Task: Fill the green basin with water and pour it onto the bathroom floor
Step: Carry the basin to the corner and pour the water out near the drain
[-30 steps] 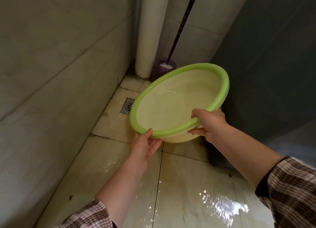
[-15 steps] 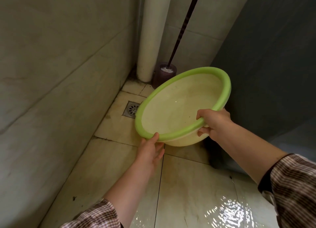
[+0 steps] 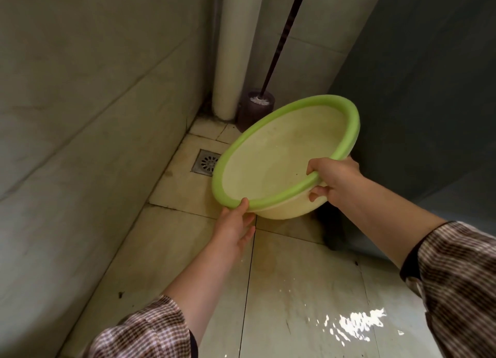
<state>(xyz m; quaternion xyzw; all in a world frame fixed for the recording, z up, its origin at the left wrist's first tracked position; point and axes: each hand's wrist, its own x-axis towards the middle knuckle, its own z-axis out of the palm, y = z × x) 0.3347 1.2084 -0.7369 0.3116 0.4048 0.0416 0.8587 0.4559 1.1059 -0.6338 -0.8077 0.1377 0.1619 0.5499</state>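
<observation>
The green basin (image 3: 273,164), pale inside with a bright green rim, hangs tilted above the tiled bathroom floor (image 3: 188,250), its near-left rim lowest. My left hand (image 3: 234,227) grips that low near rim, thumb on top. My right hand (image 3: 331,183) holds the right rim, thumb inside and fingers underneath. The inside of the basin looks nearly empty, with only a thin wet sheen. Water shimmers on the floor (image 3: 354,325) at the lower right.
A square floor drain (image 3: 205,164) sits in the corner, partly behind the basin. A white pipe (image 3: 232,49) runs up the corner. Next to it stands a toilet brush in a dark holder (image 3: 256,108). A tiled wall fills the left, and a dark panel (image 3: 429,89) stands at right.
The basin and both hands have shifted slightly right and away, keeping the same tilt. The shimmering water on the floor sits lower and further right in view.
</observation>
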